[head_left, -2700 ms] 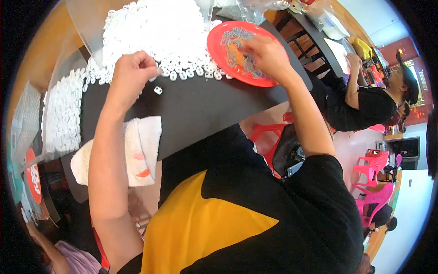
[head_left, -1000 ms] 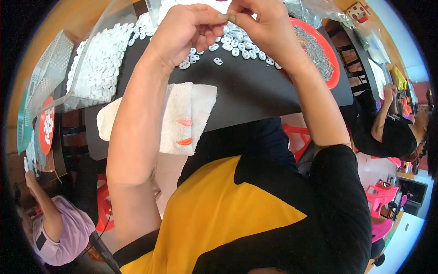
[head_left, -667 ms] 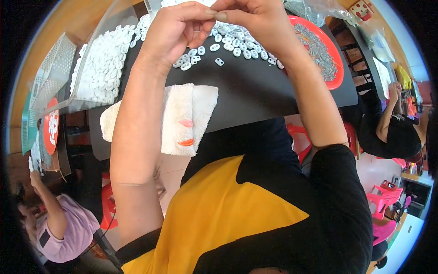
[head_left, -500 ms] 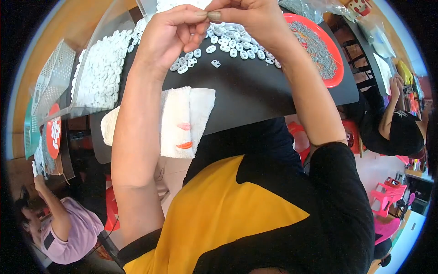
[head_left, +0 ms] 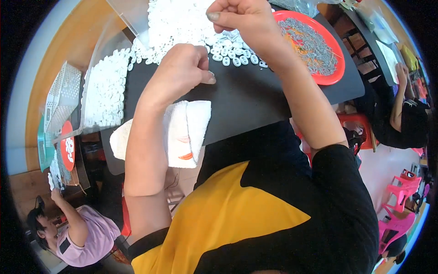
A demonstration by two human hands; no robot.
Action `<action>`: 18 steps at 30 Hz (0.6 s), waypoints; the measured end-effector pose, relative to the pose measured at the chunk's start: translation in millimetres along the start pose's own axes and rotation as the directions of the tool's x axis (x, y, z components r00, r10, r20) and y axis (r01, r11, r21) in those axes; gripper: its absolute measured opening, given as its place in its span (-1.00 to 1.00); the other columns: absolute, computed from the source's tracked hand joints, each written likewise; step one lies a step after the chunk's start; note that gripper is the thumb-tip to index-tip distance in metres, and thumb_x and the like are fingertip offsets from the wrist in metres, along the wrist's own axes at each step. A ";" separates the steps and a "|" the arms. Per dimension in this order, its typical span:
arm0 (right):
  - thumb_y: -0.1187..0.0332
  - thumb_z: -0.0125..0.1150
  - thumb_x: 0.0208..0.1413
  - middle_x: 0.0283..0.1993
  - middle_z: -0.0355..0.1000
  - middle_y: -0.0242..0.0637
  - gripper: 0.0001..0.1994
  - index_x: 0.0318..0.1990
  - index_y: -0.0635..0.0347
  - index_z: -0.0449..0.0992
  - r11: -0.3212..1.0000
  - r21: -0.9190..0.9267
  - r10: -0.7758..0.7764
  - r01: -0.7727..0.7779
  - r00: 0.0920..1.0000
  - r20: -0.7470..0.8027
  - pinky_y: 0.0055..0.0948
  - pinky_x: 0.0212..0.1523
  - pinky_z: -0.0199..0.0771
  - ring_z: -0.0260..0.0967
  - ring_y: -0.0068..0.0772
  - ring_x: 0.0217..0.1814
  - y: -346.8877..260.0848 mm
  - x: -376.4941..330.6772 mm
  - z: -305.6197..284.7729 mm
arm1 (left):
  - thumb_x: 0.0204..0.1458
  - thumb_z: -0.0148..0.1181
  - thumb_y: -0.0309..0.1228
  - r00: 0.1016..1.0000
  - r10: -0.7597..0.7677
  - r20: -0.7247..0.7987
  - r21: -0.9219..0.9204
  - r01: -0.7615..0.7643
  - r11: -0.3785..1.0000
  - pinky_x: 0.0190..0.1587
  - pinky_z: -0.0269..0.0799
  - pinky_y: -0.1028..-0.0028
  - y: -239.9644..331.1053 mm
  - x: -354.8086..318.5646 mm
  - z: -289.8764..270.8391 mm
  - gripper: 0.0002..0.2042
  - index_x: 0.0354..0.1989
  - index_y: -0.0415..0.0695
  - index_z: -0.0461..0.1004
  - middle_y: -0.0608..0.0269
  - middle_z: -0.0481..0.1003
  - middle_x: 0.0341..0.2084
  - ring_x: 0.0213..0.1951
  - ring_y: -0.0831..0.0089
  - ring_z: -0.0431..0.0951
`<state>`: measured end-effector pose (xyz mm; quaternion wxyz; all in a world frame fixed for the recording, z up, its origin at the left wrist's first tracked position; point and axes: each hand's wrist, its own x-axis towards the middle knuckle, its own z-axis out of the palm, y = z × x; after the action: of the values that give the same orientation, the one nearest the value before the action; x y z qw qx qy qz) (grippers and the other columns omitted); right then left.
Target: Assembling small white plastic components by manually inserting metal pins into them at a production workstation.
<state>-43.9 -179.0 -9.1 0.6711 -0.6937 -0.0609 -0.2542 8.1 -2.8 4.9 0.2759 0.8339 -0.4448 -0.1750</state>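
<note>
My left hand point(head_left: 185, 68) is low over the dark tabletop, at the near edge of many small white oval pieces point(head_left: 227, 54) with two holes each. Its fingers are curled toward the thumb, and whatever lies between them is hidden. Higher up and to the right, my right hand point(head_left: 246, 20) is raised above the pieces, thumb and forefinger pinched together. Anything in that pinch is too small to make out. Close to my right wrist stands a red tray point(head_left: 340, 68) holding thin grey metal pins point(head_left: 315, 43).
A folded white towel point(head_left: 187, 132) lies by my left forearm at the table's near edge. On the left, a clear bin point(head_left: 84, 107) holds more white pieces. Co-workers sit at both sides, one in a pink shirt point(head_left: 89, 235). A plastic bag point(head_left: 299, 7) lies behind the tray.
My hands, fingertips together before, have come apart. The left has dropped to the table where a lone white piece lay; that piece no longer shows. The right stays raised.
</note>
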 end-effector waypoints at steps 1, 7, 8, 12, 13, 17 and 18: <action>0.50 0.20 0.05 -0.51 0.39 -0.44 -0.96 -0.35 0.27 0.48 0.999 0.045 -0.022 0.021 1.000 0.020 -0.65 -0.44 0.31 0.30 -0.67 -0.48 0.6 0.9 0.6 | -0.29 0.35 -0.48 1.000 0.016 0.017 0.042 -0.017 0.999 -0.41 0.33 0.33 0.8 0.2 3.2 -0.80 -0.62 -0.26 0.41 0.06 0.40 -0.69 -0.55 0.24 0.43; 0.52 0.18 0.03 -0.52 0.39 -0.45 -0.97 -0.37 0.28 0.48 0.999 0.005 -0.047 0.047 0.999 0.017 -0.66 -0.45 0.30 0.28 -0.69 -0.49 0.7 1.4 1.4 | -0.25 0.33 -0.49 0.999 0.053 0.002 0.198 -0.053 0.979 -0.32 0.36 0.24 -2.9 5.6 14.2 -0.83 -0.57 -0.28 0.45 -0.03 0.47 -0.59 -0.43 0.04 0.49; 0.52 0.18 0.03 -0.52 0.39 -0.45 -0.97 -0.37 0.28 0.48 0.999 0.007 -0.048 0.048 0.999 0.017 -0.66 -0.45 0.30 0.28 -0.69 -0.49 -0.3 0.9 1.5 | -0.25 0.33 -0.49 0.999 0.052 0.002 0.200 -0.051 0.978 -0.32 0.36 0.24 -1.9 5.4 15.2 -0.83 -0.57 -0.28 0.45 -0.03 0.47 -0.59 -0.43 0.04 0.49; 0.53 0.18 0.03 -0.53 0.38 -0.46 -0.98 -0.38 0.28 0.48 0.998 -0.046 -0.043 0.044 0.999 0.014 -0.66 -0.46 0.29 0.27 -0.70 -0.49 -1.5 0.0 0.3 | -0.23 0.33 -0.50 0.999 0.050 -0.007 0.190 -0.048 0.981 -0.32 0.36 0.25 -0.4 8.9 17.9 -0.84 -0.56 -0.30 0.45 -0.04 0.48 -0.58 -0.43 0.07 0.50; 0.53 0.18 0.03 -0.53 0.38 -0.46 -0.98 -0.38 0.28 0.48 0.999 -0.012 -0.036 0.036 0.999 0.026 -0.66 -0.46 0.29 0.27 -0.70 -0.50 -2.0 -0.6 1.6 | -0.22 0.33 -0.49 0.999 0.032 -0.003 0.174 -0.031 0.984 -0.32 0.36 0.25 -0.3 8.8 18.4 -0.83 -0.56 -0.30 0.45 -0.04 0.48 -0.58 -0.43 0.08 0.50; 0.54 0.17 0.02 -0.54 0.37 -0.47 -0.99 -0.38 0.28 0.48 0.877 -0.296 -0.381 0.378 0.923 0.052 -0.66 -0.47 0.28 0.26 -0.70 -0.50 -6.7 -4.6 4.2 | -0.22 0.33 -0.50 0.998 0.004 -0.062 0.107 0.003 0.994 -0.33 0.36 0.26 2.6 7.7 15.7 -0.83 -0.56 -0.32 0.45 -0.04 0.47 -0.60 -0.45 0.12 0.49; 0.52 0.16 0.04 -0.53 0.37 -0.45 -0.98 -0.38 0.28 0.48 0.967 -0.165 -0.195 0.195 0.981 0.017 -0.66 -0.46 0.29 0.26 -0.69 -0.50 -5.1 -4.4 3.2 | -0.23 0.33 -0.51 0.997 -0.011 -0.077 0.085 0.018 0.996 -0.33 0.36 0.27 1.7 6.5 17.4 -0.83 -0.55 -0.32 0.45 -0.04 0.46 -0.61 -0.46 0.12 0.49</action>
<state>-48.9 -174.4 -6.4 0.5828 -0.7379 -0.1077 -0.3230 1.2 -14.3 -8.1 0.2553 0.8544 -0.4348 -0.1256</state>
